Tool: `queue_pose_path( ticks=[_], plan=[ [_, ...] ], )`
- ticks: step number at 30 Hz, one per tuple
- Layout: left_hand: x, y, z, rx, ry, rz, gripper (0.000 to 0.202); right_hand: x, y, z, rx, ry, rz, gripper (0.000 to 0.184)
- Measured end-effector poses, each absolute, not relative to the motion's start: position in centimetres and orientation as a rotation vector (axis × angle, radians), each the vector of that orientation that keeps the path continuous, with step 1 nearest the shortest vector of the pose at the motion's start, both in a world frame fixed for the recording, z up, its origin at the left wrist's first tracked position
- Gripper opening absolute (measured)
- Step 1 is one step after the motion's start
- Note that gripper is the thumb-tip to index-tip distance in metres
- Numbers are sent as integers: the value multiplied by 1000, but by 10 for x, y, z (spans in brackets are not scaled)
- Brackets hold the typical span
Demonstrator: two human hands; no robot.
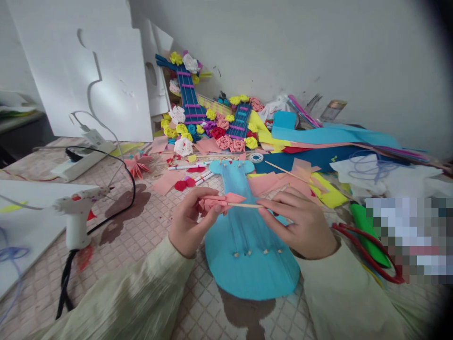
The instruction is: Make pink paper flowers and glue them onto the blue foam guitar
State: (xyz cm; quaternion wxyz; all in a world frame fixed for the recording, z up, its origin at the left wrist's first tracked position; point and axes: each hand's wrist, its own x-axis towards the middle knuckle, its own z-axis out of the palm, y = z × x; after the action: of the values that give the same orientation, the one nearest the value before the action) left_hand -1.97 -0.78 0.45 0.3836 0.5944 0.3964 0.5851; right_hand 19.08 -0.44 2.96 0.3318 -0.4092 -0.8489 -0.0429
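Observation:
Pinched in my left hand (pixel 193 217) is a pink crepe paper flower (pixel 214 204), its folds bunched and a pointed piece sticking out to the right. A thin wooden stick (pixel 244 205) runs from the flower to the fingertips of my right hand (pixel 297 219), which are closed on its other end. Below both hands lies a light-blue paper guitar (pixel 251 278) with strings along its body and small pale knobs near the bottom. My hands cover parts of its sides.
A white glue gun (pixel 76 217) stands at left near a power strip (pixel 83 158). Behind are dark-blue paper guitars (pixel 191 97) with paper flowers and a white cut-out board (pixel 102 71). Red-handled scissors (pixel 375 255) and pink paper scraps (pixel 271 184) lie at right.

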Motion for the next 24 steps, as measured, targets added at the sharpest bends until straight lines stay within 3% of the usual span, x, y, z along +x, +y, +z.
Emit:
queue_pose_path(
  ticks=[17,24],
  plan=[
    [-22,-8,2,1832,1059,1439,27,190,-3,27,-1053,-2260,-226,17],
    [-23,-8,2,1948,1086,1416,25,183,-8,25,-1082,-2258,-32,19]
  ],
)
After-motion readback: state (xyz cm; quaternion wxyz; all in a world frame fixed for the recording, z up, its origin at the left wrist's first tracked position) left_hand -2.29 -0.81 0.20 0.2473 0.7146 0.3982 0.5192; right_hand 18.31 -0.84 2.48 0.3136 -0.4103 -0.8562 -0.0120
